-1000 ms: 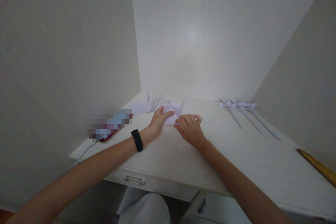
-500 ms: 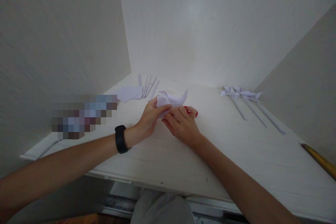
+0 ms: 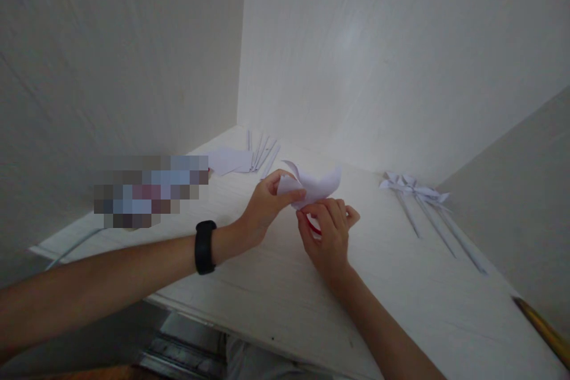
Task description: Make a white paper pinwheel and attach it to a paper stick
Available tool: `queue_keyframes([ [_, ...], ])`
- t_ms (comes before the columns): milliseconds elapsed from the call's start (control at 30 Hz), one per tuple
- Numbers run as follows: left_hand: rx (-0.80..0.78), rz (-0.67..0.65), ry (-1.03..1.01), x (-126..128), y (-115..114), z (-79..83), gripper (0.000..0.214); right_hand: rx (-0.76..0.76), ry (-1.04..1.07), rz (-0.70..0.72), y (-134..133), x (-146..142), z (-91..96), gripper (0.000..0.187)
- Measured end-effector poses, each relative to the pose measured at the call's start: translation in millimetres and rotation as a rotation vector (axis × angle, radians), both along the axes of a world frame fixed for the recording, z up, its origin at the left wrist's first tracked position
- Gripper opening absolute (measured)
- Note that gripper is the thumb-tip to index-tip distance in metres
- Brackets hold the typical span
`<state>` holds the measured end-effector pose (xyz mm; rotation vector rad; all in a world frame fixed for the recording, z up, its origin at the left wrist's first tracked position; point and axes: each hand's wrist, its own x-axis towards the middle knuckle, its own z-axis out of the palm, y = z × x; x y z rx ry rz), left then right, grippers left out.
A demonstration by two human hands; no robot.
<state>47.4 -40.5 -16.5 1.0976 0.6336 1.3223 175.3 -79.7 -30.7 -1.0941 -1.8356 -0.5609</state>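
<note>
My left hand [image 3: 267, 205] is closed on a white paper pinwheel [image 3: 318, 184], its thumb pressed flat on the front. Two of the paper's points curl up and away from the thumb. At the paper's lower edge my right hand [image 3: 327, 231] pinches with thumb and forefinger, its other fingers curled. A red loop, like a scissor handle [image 3: 313, 224], shows through the gap in my right hand; the rest of it is hidden, and I cannot tell whether the hand touches it.
On the white tabletop [image 3: 249, 273], several thin paper sticks [image 3: 266, 153] and flat paper sheets [image 3: 229, 160] lie at the back left. Finished pinwheels on sticks [image 3: 414, 190] lie at the right. A blurred-out object [image 3: 151, 193] sits by the left wall. Walls enclose the back and sides.
The view has turned slightly. My right hand has shifted down along the paper's lower edge, and the red loop now shows between its fingers. My left hand keeps its hold, and the paper's curls have opened wider.
</note>
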Motion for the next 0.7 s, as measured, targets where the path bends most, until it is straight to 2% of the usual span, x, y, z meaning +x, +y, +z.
queue_keyframes([
  [233, 0.033, 0.067, 0.026, -0.6, -0.7, -0.3, 0.025, -0.122, 0.201, -0.017, 0.8, 2.2, 4.6, 0.009],
  [700, 0.116, 0.085, 0.091, -1.7, -2.5, -3.3, 0.029, -0.234, 0.325, -0.061, -0.5, 1.3, 5.9, 0.014],
])
